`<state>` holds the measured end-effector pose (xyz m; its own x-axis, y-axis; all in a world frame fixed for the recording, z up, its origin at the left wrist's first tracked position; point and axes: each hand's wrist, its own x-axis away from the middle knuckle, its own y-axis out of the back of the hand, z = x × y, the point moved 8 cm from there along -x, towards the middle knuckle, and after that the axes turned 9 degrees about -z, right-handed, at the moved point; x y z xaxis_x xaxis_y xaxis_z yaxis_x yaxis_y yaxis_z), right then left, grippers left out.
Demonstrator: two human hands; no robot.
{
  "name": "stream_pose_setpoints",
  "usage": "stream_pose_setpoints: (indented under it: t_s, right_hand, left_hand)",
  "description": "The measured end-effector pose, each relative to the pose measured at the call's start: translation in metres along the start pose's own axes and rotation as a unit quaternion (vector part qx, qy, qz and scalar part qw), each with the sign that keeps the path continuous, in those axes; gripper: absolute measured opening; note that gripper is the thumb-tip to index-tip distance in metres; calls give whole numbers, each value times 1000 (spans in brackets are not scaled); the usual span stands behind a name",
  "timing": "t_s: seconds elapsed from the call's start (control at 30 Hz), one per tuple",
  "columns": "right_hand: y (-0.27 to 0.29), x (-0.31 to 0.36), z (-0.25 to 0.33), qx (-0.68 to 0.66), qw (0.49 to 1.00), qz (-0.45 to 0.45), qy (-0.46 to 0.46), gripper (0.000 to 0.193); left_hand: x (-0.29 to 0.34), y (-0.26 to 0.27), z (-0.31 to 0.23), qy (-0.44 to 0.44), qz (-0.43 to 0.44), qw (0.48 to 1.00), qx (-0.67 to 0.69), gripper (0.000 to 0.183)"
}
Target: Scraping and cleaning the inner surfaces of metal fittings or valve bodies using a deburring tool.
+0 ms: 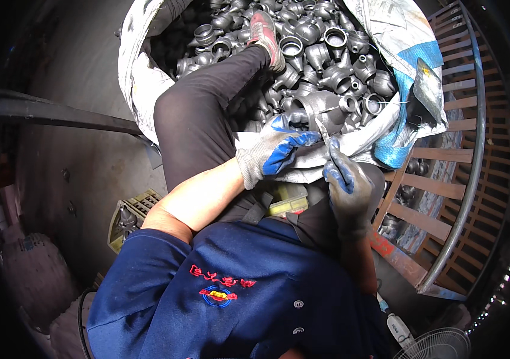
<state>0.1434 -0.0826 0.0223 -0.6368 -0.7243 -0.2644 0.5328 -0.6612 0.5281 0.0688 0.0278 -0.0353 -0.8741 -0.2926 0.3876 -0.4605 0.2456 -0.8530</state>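
Note:
My left hand (276,149), in a grey and blue work glove, grips a dark grey hollow part (315,109) with a rounded body and a short ringed neck. Its fingers are partly hidden behind and inside the part. In the same kind of glove, my right hand (348,185) is closed round a thin, narrow blade-like tool (323,130). The tool's tip touches or lies very close to the held part, by its neck. Just beyond both hands is a pile of similar grey parts (303,36).
A big white sack (138,72) with a blue strap (394,146) holds the pile, and my shoe (263,36) rests on it. Slatted rusty metal frame (440,186) stands to the right. At left are a metal bar (63,113) and a yellow crate (115,230); a fan (443,346) is lower right.

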Motion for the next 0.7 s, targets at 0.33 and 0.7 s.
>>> stream_pose_setpoints:
  t_s: [0.33, 0.7]
  right_hand:
    - [7, -1, -8, -45, 999, 9, -25, 27]
    - [5, -3, -7, 48, 997, 61, 9, 30]
  left_hand:
    - [4, -8, -18, -275, 119, 851, -432, 27]
    - [-8, -5, -5, -45, 9, 995, -85, 32]
